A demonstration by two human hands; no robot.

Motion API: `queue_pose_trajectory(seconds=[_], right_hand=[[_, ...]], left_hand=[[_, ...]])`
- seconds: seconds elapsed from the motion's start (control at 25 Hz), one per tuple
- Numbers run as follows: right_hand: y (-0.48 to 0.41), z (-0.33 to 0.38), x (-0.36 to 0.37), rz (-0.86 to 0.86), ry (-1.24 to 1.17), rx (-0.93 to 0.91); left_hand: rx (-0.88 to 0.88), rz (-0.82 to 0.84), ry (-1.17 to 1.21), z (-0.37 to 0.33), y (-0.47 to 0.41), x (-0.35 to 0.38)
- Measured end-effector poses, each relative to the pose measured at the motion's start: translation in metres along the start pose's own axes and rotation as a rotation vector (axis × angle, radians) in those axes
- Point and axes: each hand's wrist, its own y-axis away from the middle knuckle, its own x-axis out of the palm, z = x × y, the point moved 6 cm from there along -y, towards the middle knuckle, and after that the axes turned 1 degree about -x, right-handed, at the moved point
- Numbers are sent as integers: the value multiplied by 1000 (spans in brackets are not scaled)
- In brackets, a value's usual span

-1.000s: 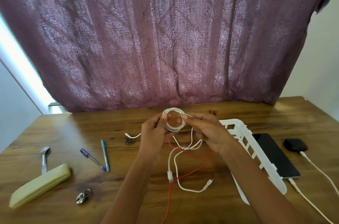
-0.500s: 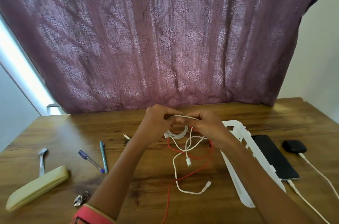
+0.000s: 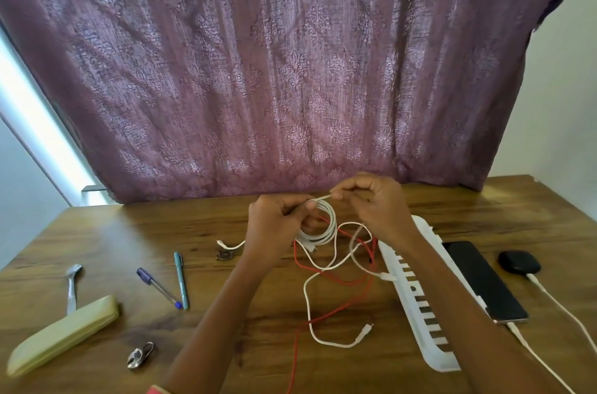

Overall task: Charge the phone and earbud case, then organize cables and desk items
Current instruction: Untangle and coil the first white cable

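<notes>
The left hand [image 3: 274, 225] grips a coil of white cable [image 3: 328, 227] above the wooden desk [image 3: 97, 238], fingers curled round the loops so they cannot spring open. The right hand [image 3: 376, 208] pinches 1 strand at the coil's top between thumb and fingertips, apparently to lay on the next turn. The uncoiled tail trails down across a loose red cable [image 3: 326, 317], which could snag as the tail is drawn up. Charging looks done: the phone [image 3: 481, 280] and the black earbud case [image 3: 519, 261] each lie with a white lead [image 3: 549, 293] plugged in, right of the white slotted tray [image 3: 416, 296]. A teal pen [image 3: 181, 277], a spoon [image 3: 72, 284] and a padlock [image 3: 139, 356] lie unsorted at left.
</notes>
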Motion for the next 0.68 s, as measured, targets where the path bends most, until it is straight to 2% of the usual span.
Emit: queue_pose_trajectory(seconds=[0.12,0.24,0.48,0.68], right_hand=[[6,1,7,-128,146,-64],[9,3,17,-88,181,-48],[12,8,22,107,64,114],[13,1,24,131,-138,226]], left_hand=[[-50,-50,52,4,0,0],[-76,-124,86,7,1,0],[-54,-201,78,4,2,-4],[-63,-156,84,7,0,3]])
